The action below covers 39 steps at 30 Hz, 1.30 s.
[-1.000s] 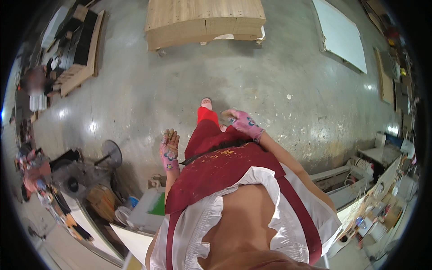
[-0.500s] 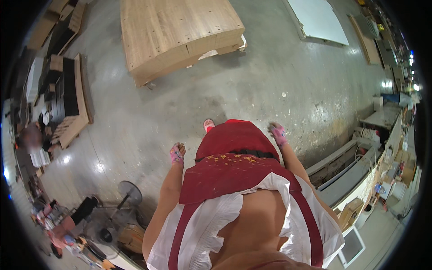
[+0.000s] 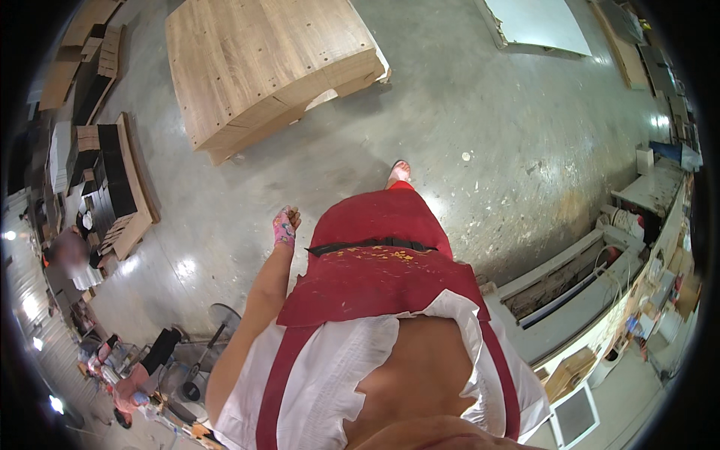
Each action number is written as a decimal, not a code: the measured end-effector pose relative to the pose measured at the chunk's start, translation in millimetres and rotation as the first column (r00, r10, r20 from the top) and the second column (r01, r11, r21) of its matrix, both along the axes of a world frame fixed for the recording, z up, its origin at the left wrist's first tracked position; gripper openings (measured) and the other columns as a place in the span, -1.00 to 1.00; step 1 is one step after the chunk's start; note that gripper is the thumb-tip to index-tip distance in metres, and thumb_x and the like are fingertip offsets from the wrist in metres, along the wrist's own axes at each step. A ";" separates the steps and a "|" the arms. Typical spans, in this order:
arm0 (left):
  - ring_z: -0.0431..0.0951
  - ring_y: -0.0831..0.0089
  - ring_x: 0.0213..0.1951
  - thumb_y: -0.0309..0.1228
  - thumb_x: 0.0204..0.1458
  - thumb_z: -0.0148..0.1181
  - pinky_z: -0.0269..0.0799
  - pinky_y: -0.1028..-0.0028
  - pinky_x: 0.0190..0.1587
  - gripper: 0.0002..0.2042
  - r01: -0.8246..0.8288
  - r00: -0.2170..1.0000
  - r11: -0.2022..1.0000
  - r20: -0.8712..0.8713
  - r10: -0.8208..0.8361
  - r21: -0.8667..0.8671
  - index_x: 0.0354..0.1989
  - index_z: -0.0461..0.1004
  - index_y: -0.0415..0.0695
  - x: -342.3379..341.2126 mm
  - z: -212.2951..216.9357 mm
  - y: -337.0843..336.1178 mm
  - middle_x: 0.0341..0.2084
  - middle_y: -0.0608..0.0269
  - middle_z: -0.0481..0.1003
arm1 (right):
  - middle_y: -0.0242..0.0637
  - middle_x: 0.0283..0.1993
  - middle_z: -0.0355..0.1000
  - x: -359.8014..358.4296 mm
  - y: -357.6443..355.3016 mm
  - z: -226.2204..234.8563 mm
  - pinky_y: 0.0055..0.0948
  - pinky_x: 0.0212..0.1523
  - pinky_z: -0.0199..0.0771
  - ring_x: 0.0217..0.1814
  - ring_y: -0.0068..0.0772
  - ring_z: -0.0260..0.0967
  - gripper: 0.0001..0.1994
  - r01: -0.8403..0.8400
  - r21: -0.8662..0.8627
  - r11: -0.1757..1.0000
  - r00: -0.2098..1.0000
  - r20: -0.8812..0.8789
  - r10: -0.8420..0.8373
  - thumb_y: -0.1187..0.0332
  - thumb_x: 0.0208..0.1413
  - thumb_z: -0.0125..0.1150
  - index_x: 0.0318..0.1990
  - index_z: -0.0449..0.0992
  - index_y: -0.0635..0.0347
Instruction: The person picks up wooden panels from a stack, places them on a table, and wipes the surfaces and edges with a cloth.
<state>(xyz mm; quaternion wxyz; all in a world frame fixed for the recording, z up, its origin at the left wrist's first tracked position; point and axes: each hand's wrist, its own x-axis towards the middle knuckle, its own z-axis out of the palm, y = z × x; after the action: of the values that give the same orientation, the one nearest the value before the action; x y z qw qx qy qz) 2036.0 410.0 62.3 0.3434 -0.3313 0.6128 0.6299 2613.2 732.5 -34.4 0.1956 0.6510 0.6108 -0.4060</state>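
Observation:
My left hand [image 3: 285, 226] wears a pink patterned glove and hangs beside my red apron [image 3: 375, 262], fingers curled loosely with nothing in them. My right hand is hidden behind my body and the apron. One foot [image 3: 398, 172] shows ahead of me on the grey concrete floor [image 3: 487, 112]. A large stack of light wooden panels [image 3: 262, 60] lies on the floor ahead and to the left.
Dark and light boards [image 3: 105, 172] are stacked at the left. A fan [image 3: 217, 322] and small tools stand at the lower left, where another person [image 3: 67, 251] sits. A long workbench [image 3: 585, 285] runs along the right. A white sheet [image 3: 536, 22] lies far ahead.
I have walked forward: the wooden stack is closer and more to the left. My right hand, in view before, has dropped behind my body. My left hand has swung slightly forward.

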 end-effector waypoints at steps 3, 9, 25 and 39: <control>0.45 0.22 -0.25 -0.28 -0.03 -0.01 0.40 0.30 -0.20 -0.76 -0.157 0.987 0.986 -0.047 0.154 -0.055 -0.26 0.32 -0.17 23.3 42.8 49.5 -0.24 0.07 0.43 | -0.27 -0.37 0.43 -152.3 100.0 76.5 -0.42 -0.48 0.38 -0.37 -0.32 0.40 -0.76 0.621 -0.377 0.687 0.639 -0.265 -0.723 0.29 0.00 -0.05 -0.20 0.38 0.18; 0.43 0.20 -0.15 -0.25 -0.02 0.05 0.39 0.33 -0.14 -0.64 -0.089 0.988 0.979 -0.110 0.110 0.182 -0.09 0.29 -0.18 -14.0 56.4 186.4 -0.17 0.03 0.40 | -0.25 -0.21 0.44 -266.0 275.1 98.0 -0.44 -0.43 0.39 -0.36 -0.40 0.41 -0.69 0.177 -0.368 0.913 0.809 -0.474 -0.348 0.26 0.07 -0.14 -0.05 0.35 0.08; 0.31 0.51 -0.73 -0.35 -0.06 -0.02 0.10 0.56 -0.74 -0.90 -0.358 0.926 0.889 -0.010 0.377 0.287 -0.52 0.35 -0.07 -109.5 -49.7 273.3 -0.65 0.30 0.40 | -0.23 -0.31 0.45 -404.1 476.0 127.6 -0.34 -0.49 0.48 -0.39 -0.34 0.43 -0.69 -0.066 -0.236 0.969 0.779 -0.619 -0.098 0.22 0.05 0.00 -0.08 0.38 0.17; 0.43 0.33 -0.13 -0.16 -0.02 -0.01 0.30 0.40 -0.10 -0.59 -0.510 0.854 0.856 -0.072 0.515 0.083 -0.06 0.33 -0.17 -174.4 -21.9 435.6 -0.17 0.12 0.44 | -0.13 -0.31 0.44 -615.2 689.9 96.1 -0.29 -0.38 0.47 -0.37 -0.25 0.42 -0.66 -0.451 -0.308 0.837 0.816 -0.522 0.247 0.28 -0.02 0.08 -0.11 0.36 0.29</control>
<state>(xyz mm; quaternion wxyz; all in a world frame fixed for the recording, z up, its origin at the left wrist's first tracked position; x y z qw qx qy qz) 1861.6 845.6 40.4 0.1447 -0.4426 0.4982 0.7315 1998.1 1422.4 61.7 0.2522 0.3511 0.6491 -0.6259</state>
